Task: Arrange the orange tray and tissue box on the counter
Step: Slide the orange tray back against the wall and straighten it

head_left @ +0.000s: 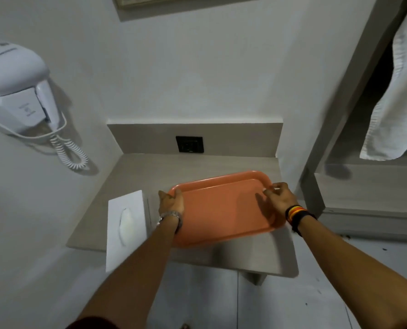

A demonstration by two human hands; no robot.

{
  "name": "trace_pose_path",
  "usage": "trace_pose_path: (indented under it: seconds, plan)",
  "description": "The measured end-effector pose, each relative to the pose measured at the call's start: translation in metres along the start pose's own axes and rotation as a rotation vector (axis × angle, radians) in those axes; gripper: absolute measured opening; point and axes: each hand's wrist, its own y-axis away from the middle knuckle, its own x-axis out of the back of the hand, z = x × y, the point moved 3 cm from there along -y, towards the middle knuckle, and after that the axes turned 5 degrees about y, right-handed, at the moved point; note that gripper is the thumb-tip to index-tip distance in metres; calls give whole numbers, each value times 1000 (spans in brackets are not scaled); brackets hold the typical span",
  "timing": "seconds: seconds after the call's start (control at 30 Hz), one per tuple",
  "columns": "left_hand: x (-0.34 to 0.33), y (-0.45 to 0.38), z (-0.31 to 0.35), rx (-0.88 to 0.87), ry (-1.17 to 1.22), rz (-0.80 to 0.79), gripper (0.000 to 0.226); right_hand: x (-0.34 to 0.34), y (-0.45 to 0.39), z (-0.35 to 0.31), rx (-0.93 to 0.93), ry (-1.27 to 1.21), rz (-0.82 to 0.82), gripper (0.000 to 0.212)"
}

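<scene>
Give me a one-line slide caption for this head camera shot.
Both hands, left and right, grip the orange tray beside the tissue box on the counter.

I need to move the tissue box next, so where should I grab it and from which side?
Grip the tissue box across its long side walls, coming from above at the near end. It lies flat with that end overhanging the counter edge, and the left hand on the orange tray crowds its far right corner.

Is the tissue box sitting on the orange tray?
No, the tissue box lies on the counter left of the tray, overhanging the front edge.
</scene>
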Motion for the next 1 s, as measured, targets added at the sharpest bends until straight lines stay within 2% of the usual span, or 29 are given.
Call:
trace_pose_path:
  seconds: [0.13,0.33,0.53,0.7,0.77,0.83,0.93,1.0]
  plan:
    - [16,-53,30,-76,31,-5,72,-29,-9,-24,-44,-118,52,50]
    - [13,-133,55,-148,65,-104,74,-68,-40,-53,-127,-176,135,45]
    - [-2,-185,49,-151,118,-161,70,-92,-69,-60,-157,-209,185,42]
    - [-9,-194,33,-152,83,-212,69,-97,-70,-60,-126,-178,194,47]
    - [-10,-188,28,-234,-44,-193,68,-102,-57,-61,-30,-82,220,46]
    - [-10,-171,19,-391,-239,-150,67,-112,-37,-58,171,133,268,46]
    - [-18,-134,-7,-589,-478,-160,68,-140,1,-40,387,479,190,63]
    - [-25,-106,-32,-628,-571,-178,69,-154,25,-22,446,586,136,68]
